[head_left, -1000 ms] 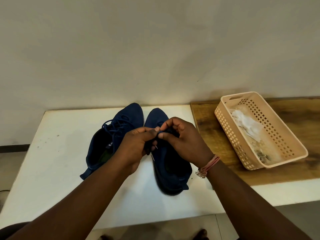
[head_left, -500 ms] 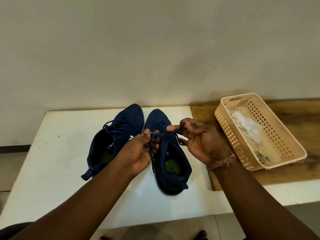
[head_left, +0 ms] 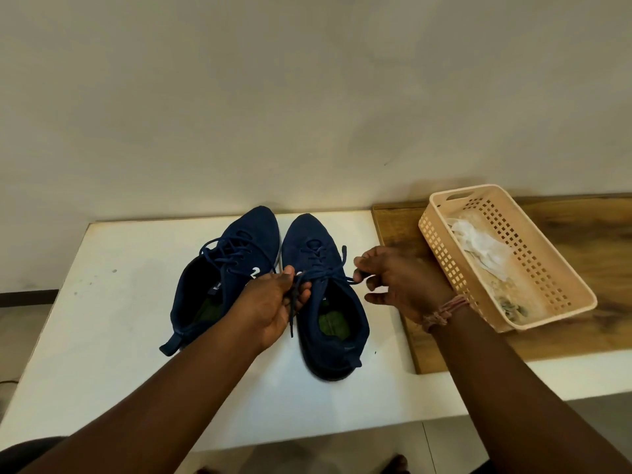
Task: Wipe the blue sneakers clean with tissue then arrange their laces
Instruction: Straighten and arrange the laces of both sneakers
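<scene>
Both hands have drawn apart since a second ago, when they met over the right sneaker (head_left: 325, 302), and its lace (head_left: 325, 273) now stretches between them. That sneaker lies on the white table (head_left: 102, 336) between the hands, toe toward the wall, just beside the left sneaker (head_left: 222, 278). The left hand (head_left: 273, 306) grips one lace end in curled fingers, the tip hanging below the palm. The right hand (head_left: 396, 282) pinches the other end between thumb and forefinger, its other fingers loosely spread. Both sneakers are dark blue with green insoles. A peach basket (head_left: 561, 285) holding crumpled tissue (head_left: 478, 248) sits on the wooden board (head_left: 581, 336).
</scene>
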